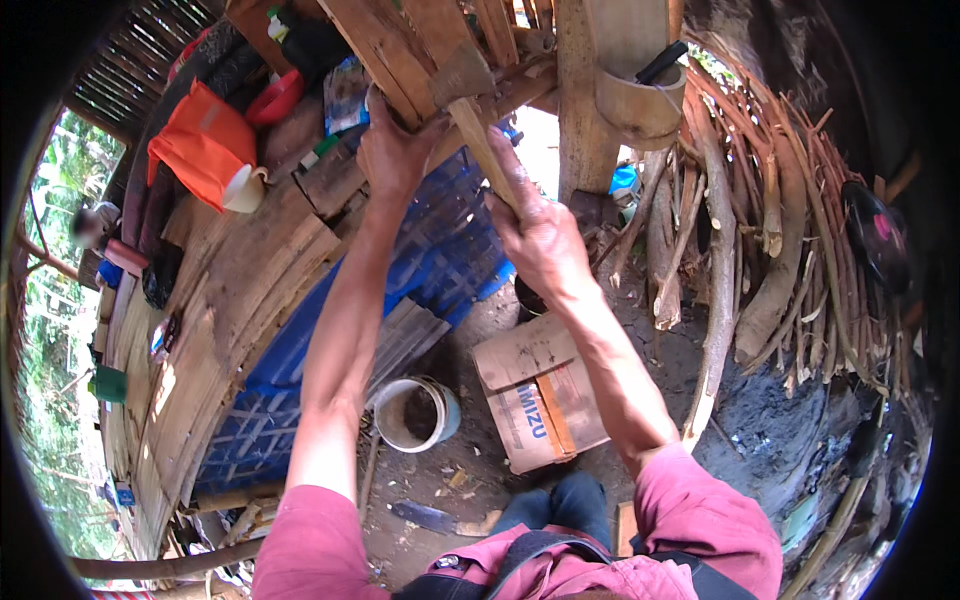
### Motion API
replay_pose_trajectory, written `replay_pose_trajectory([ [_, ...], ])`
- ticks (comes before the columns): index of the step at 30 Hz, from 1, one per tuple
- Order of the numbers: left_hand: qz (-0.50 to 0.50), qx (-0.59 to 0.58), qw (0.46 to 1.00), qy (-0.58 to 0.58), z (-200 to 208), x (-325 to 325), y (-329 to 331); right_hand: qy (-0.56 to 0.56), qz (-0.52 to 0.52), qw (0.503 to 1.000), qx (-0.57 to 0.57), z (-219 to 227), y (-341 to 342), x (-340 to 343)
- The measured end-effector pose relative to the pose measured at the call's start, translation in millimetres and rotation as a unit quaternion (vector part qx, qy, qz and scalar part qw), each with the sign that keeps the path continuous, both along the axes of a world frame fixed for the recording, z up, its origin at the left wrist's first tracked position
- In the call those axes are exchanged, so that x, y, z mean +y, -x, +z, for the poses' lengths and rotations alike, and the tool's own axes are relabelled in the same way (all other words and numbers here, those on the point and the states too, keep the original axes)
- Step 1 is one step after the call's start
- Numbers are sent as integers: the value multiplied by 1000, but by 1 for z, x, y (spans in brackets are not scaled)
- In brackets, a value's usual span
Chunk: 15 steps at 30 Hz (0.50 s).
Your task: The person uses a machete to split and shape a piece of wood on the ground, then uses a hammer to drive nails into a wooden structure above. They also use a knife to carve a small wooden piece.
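Right hand (540, 235) closed around wooden handle (485, 150) of a hatchet, gripping near mid-shaft; hatchet head (460, 75) up top, against the wooden slats (400, 40). Left hand (395, 145) raised beside it, fingers curled onto the end of a wooden slat just left of the hatchet head; grip looks closed on the slat edge, fingertips hidden behind the wood. Both forearms extended upward from pink sleeves (700, 510).

Bamboo-slat table (230, 290) running along left side, curved by lens. Near its far end: orange cloth (205, 140) draped over a white jug (245, 190), red bowl (275, 100) just behind. Green cup (110, 385) near the table's outer left edge. Blue woven mat (440, 250) hanging below the table's inner edge, under the hands.

Thick bamboo post (585, 110) right of the hatchet, with a cut bamboo holder (640, 105) fixed to it, dark tool sticking out of the holder. Stack of firewood sticks (760, 220) leaning at right.

On dirt floor (470, 470): white bucket (415, 412) below left forearm, cardboard box (540, 390) just right of it, under right forearm. Flat blade-like piece (425, 517) lying on the floor near the knees. Dark ash patch (790, 430) at lower right.
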<state>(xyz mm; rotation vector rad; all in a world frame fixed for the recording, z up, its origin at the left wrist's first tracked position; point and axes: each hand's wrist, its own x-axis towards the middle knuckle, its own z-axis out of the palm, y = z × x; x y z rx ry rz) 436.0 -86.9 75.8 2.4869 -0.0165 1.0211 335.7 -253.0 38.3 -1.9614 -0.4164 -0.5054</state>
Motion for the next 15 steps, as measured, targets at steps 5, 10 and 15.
replay_pose_trajectory([
  [5,-28,-30,999,21,-6,8,-4,-164,-10,964,-210,20,19,0],
  [10,-28,-9,999,-13,-4,6,-3,-106,42,993,23,-10,8,-2],
  [15,-39,-14,999,-2,-3,12,-11,-131,-18,975,-182,-7,8,5],
])
